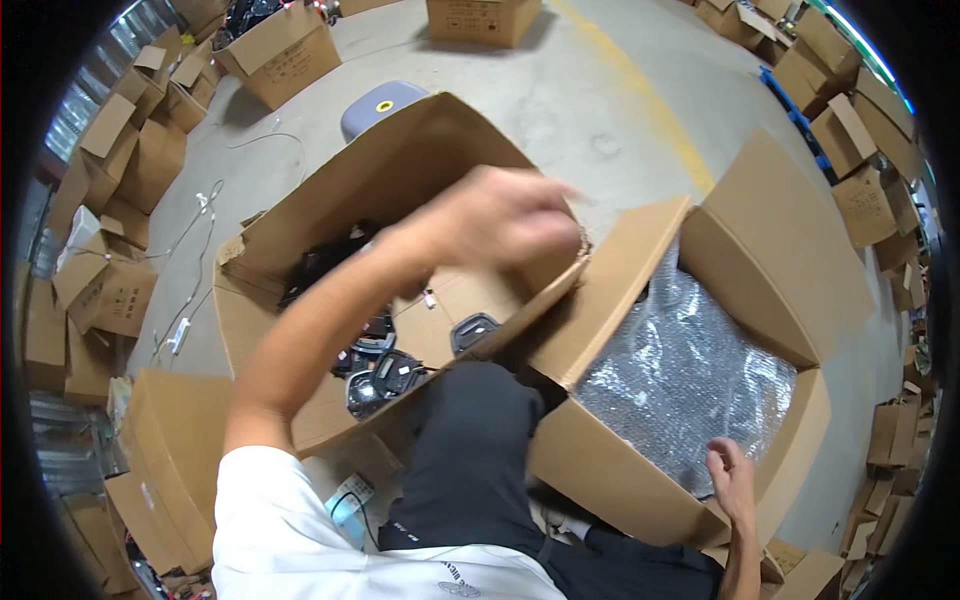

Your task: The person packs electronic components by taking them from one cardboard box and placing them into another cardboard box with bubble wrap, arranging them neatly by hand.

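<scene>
Bubble wrap (690,375) fills the carton (625,460) at 4 o'clock; right hand (732,475) is by it, fingers loosely apart, looks empty. Left hand (510,220) is blurred at 12, can't tell its grip. Black plastic parts (398,370) sit at 8. Probably mid-reach; next move calls for clearing the carton.

This looks like a warehouse or a packing and sorting area. A bare grey floor (565,110), crossed by a worn yellow line (655,100), spreads out toward the top. Stacked brown cartons (115,295) crowd its left edge, and more cartons (865,205) line its right edge, by a blue pallet (797,120) near the upper right corner. In the middle stand two large open boxes: one holds loose black parts (395,373), the other bubble wrap (690,370).
</scene>
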A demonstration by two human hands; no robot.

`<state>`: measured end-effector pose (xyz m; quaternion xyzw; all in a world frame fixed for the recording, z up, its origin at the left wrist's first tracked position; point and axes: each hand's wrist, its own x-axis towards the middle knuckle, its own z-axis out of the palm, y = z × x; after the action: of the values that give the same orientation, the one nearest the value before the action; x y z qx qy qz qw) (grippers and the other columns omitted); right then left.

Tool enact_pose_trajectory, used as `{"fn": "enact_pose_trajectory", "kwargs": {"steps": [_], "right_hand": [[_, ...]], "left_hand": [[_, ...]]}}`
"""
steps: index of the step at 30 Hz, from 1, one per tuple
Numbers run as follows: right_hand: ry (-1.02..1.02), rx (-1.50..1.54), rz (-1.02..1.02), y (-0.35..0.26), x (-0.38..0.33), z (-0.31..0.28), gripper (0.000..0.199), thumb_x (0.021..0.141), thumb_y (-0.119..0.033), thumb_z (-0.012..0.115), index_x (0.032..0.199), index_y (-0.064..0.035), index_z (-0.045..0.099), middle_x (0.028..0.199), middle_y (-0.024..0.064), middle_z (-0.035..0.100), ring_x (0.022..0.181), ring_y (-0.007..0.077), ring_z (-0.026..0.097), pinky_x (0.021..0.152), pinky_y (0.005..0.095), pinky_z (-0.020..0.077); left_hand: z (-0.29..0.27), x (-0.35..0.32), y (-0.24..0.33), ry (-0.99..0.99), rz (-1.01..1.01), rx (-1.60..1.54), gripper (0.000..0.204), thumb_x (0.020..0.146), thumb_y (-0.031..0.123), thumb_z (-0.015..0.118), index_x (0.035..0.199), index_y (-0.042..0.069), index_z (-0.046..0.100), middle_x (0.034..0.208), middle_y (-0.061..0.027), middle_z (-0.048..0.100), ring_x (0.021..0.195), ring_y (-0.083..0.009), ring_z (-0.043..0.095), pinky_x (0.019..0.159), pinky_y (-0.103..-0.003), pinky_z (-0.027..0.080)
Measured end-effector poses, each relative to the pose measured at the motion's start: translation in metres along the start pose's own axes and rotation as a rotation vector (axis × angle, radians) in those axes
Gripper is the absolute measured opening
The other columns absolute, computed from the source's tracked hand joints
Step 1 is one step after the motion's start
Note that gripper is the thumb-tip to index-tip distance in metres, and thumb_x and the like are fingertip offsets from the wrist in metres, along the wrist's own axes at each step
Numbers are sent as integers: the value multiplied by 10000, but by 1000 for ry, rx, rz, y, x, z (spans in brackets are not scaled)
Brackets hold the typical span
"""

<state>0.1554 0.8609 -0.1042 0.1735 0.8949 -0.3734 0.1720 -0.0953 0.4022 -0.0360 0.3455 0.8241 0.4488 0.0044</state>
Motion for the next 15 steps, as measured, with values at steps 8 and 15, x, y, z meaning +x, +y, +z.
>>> {"fn": "enact_pose_trajectory", "kwargs": {"steps": [8,15], "right_hand": [[-289,-312,-322,-46,5,64,528,765,-378,839,1120,-15,695,988,205,699,936,399,673,827,430,535],[-318,-316,-320,-43,8,71,454,744,-292,858,1055,2,706,950,210,694,882,387,680,799,427,537]], "left_hand": [[-19,-215,-232,-2,-850,804,803,749,434,838,1321,-26,514,1277,-271,568,1155,-412,579,956,-489,490],[63,-260,-302,177,-1221,1156,1048,718,421,870,1523,51,310,1519,-260,353,1372,-500,374,1027,-618,402]]}}
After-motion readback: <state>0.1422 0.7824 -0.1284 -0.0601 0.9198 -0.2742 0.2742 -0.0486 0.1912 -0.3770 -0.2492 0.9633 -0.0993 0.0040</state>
